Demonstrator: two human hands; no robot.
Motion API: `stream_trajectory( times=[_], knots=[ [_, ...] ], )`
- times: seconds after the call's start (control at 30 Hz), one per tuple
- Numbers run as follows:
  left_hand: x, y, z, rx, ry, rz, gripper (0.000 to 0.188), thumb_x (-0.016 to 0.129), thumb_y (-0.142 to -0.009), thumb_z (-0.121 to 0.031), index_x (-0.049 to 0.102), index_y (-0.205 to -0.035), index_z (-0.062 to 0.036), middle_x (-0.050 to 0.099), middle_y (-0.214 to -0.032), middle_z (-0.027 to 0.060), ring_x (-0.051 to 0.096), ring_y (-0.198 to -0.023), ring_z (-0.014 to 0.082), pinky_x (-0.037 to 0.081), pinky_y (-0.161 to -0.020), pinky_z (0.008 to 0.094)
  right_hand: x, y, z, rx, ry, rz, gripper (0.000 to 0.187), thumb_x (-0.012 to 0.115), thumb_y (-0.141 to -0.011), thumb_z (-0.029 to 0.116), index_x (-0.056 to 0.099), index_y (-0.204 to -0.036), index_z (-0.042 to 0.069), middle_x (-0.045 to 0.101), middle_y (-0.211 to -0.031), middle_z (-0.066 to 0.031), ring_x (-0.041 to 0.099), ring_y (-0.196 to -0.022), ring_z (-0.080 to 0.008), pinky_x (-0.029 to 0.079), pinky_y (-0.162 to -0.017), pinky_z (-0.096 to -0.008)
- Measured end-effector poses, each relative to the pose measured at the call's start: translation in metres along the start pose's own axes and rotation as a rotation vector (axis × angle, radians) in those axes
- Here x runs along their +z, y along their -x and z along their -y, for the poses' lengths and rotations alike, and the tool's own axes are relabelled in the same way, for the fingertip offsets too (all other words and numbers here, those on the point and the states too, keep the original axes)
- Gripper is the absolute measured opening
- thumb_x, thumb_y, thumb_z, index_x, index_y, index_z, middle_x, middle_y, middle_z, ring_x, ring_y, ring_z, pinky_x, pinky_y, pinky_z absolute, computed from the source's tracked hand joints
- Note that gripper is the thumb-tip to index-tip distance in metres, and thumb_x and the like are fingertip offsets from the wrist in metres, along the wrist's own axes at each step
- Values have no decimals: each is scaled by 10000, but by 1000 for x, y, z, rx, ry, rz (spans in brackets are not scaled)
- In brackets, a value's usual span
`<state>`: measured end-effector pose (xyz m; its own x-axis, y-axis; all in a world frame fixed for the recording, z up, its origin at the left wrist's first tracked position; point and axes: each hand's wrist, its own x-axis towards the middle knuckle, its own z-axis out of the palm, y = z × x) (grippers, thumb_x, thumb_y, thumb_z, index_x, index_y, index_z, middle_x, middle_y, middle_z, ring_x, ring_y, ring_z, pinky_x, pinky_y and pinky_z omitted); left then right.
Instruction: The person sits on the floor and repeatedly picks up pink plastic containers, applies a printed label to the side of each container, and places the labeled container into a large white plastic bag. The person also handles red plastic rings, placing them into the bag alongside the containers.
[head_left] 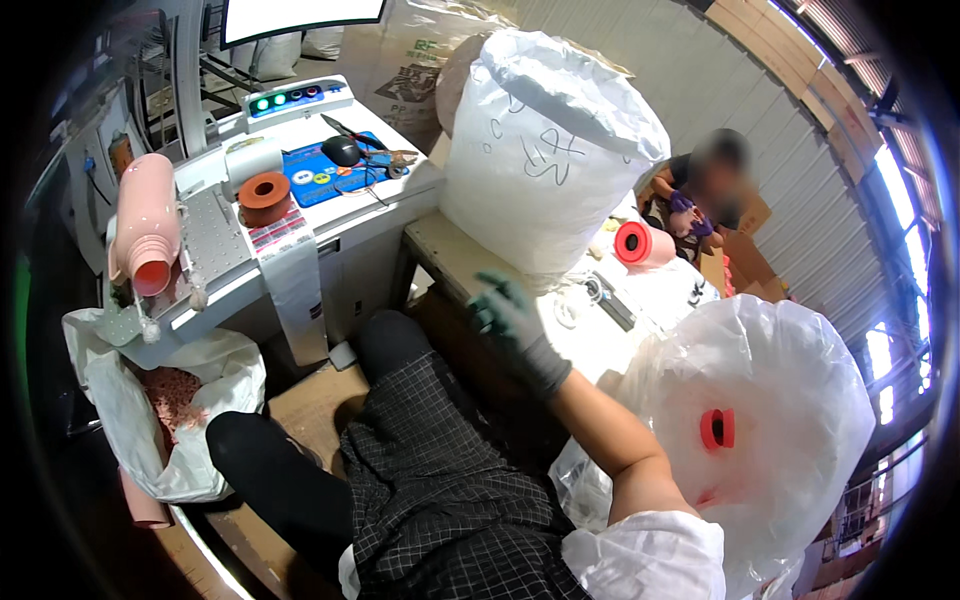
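My right hand [512, 318], in a grey and dark green glove, hangs over the near edge of the side table [445, 250]. Its fingers are loosely spread, and nothing shows in them. My left hand is out of view. Close beyond the right hand stands a big white sack [555, 150] with handwriting on it. A white cable [572, 305] lies coiled on the table just right of the hand. Away to the left, a pink bottle [148, 210] lies tilted on a perforated metal plate [215, 240], its open mouth toward me.
A brown-red ring-shaped roll [265, 198], a blue mat [335, 172] and pliers [390, 158] occupy the left worktop. Below it sits a white bag [215, 375] with pink scraps. At right are a pink cylinder [655, 246] and a large clear bag [780, 400]. Farther back a person [685, 200] handles something pink.
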<state>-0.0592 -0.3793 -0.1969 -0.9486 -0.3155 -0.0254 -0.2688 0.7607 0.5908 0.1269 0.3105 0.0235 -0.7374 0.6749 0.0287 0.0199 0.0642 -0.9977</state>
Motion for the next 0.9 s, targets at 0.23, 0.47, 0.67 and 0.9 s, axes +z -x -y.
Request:
stream_trajectory(
  times=[0.23,0.47,0.67,0.9],
  knots=[
    [-50,28,-60,182,174,-45,737,872,-762,-366,532,-1348,-75,581,-1303,144,577,-1192,327,490,-949,477,122,14,-24,-9,69,603,462,644,-1046,226,561,-1453,23,667,-1050,6,580,-823,-51,498,-719,-216],
    [-71,133,-261,768,185,-62,831,886,-738,-403,498,-1402,-89,558,-1389,135,557,-1254,330,483,-995,482,152,31,48,-87,-307,661,897,768,-909,217,275,-1621,-19,518,-1500,-147,512,-1373,-214,411,-1159,-373],
    [43,183,-315,1286,128,70,529,897,-708,-407,684,-1143,-196,610,-1314,93,567,-1203,345,464,-1003,542,137,29,20,-89,-214,41,698,903,-737,135,581,-1340,-4,670,-1274,-108,669,-1140,-194,556,-1000,-336],
    [23,194,-331,929,595,626,772,931,-716,-345,554,-1342,-96,571,-1318,194,568,-1200,405,469,-1019,515,149,64,-1,-450,158,697,759,963,-642,295,655,-1291,51,676,-1251,-141,653,-1163,-337,523,-1033,-437]
  ],
)
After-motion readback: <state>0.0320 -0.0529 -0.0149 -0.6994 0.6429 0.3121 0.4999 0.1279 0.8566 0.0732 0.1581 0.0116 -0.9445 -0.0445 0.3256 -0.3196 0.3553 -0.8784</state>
